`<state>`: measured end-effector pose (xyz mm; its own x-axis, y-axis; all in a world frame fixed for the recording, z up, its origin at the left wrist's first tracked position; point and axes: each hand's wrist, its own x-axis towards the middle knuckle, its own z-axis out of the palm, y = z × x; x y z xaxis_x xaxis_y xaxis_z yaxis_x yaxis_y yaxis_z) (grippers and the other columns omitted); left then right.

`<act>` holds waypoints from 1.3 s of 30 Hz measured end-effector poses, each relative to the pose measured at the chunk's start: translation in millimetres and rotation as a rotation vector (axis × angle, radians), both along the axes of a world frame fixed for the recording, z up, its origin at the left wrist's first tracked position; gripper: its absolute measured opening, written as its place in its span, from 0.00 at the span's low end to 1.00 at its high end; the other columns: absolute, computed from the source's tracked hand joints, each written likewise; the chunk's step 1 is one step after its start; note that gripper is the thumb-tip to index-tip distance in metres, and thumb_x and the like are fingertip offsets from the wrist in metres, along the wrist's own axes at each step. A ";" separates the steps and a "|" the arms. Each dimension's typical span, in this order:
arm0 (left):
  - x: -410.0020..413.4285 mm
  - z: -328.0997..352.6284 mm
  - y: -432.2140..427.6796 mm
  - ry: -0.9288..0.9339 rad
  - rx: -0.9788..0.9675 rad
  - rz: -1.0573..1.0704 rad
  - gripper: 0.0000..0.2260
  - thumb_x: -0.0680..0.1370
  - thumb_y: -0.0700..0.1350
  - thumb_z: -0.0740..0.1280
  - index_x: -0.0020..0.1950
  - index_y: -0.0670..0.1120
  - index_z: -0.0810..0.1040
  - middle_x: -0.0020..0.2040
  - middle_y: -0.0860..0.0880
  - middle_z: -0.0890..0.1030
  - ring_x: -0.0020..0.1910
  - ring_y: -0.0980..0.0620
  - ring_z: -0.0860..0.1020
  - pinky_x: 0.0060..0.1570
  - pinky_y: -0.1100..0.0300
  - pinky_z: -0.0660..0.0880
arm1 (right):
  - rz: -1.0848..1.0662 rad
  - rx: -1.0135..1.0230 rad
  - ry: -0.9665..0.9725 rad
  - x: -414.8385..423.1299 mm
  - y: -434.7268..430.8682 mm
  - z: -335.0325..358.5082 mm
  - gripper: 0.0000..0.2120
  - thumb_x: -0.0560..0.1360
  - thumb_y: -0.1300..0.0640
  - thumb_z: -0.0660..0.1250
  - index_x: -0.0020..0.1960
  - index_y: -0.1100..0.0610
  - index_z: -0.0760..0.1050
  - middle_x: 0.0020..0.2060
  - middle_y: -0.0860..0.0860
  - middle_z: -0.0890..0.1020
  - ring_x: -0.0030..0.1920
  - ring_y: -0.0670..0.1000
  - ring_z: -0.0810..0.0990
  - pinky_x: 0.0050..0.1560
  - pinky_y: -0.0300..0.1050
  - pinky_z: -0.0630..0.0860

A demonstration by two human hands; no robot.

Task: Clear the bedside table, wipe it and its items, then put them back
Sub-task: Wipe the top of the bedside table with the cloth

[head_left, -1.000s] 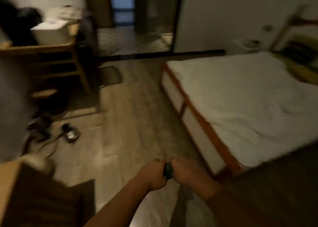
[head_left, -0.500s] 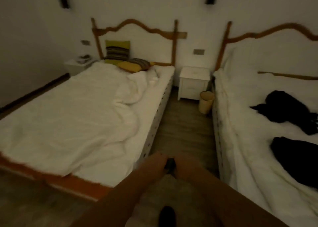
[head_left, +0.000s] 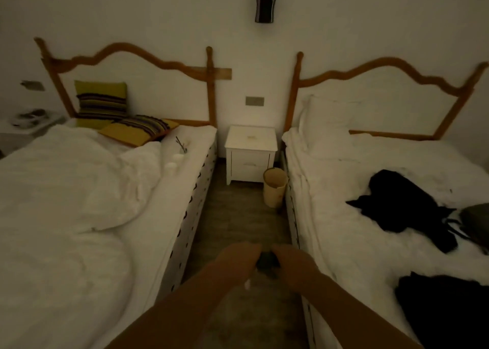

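Since half a second ago the view has swung to face straight down the aisle between the two beds, and the bedside table (head_left: 250,147) that sat right of centre now stands dead ahead at the far end against the wall. Both hands are held low and near in the middle of the aisle, close together: the left hand (head_left: 238,260) and the right hand (head_left: 292,262) each grip one side of a small dark object (head_left: 267,261) — too dim and blurred to say what it is. The table is white with a drawer front, and its top looks bare but for a faint pale patch.

A pale wastebasket (head_left: 275,187) stands on the floor just beside the table's right front corner, tilted toward the right bed (head_left: 370,216). On the left bed (head_left: 79,203), near its right edge and the far end, lie a few small pale items (head_left: 174,161) and something thin and dark — details cannot be made out. Two striped cushions (head_left: 102,102) rest by that bed's headboard. Black garments (head_left: 402,203) lie spread over the right bed. A dark wall lamp (head_left: 264,0) hangs above the table.
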<state>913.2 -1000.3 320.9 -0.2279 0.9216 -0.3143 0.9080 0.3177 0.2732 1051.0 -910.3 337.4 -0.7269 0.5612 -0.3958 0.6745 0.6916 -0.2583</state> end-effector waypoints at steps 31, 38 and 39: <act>-556.8 -20.2 614.5 -0.148 -0.003 0.108 0.12 0.74 0.41 0.70 0.56 0.43 0.74 0.56 0.42 0.78 0.55 0.43 0.78 0.56 0.50 0.75 | 0.126 0.070 0.012 -565.1 639.2 -34.3 0.11 0.77 0.55 0.63 0.59 0.54 0.73 0.57 0.55 0.80 0.56 0.56 0.78 0.57 0.49 0.73; -697.6 -48.4 724.6 -0.267 -0.067 0.135 0.13 0.76 0.41 0.67 0.60 0.43 0.75 0.58 0.44 0.78 0.59 0.44 0.77 0.60 0.51 0.73 | -0.062 -0.048 0.076 -690.1 742.4 -63.8 0.09 0.78 0.53 0.63 0.57 0.52 0.76 0.54 0.53 0.80 0.55 0.54 0.78 0.57 0.48 0.75; -712.3 -56.7 739.3 -0.303 -0.051 0.170 0.12 0.77 0.40 0.65 0.60 0.42 0.76 0.58 0.43 0.78 0.59 0.44 0.76 0.62 0.51 0.73 | -0.089 -0.082 0.085 -702.5 756.5 -73.5 0.08 0.77 0.53 0.63 0.55 0.53 0.76 0.52 0.53 0.81 0.53 0.53 0.79 0.57 0.49 0.76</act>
<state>200.9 -261.1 264.3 -0.2662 0.8599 -0.4356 0.7208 0.4776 0.5022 348.5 -153.8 263.9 -0.7086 0.5933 -0.3820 0.7056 0.6042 -0.3702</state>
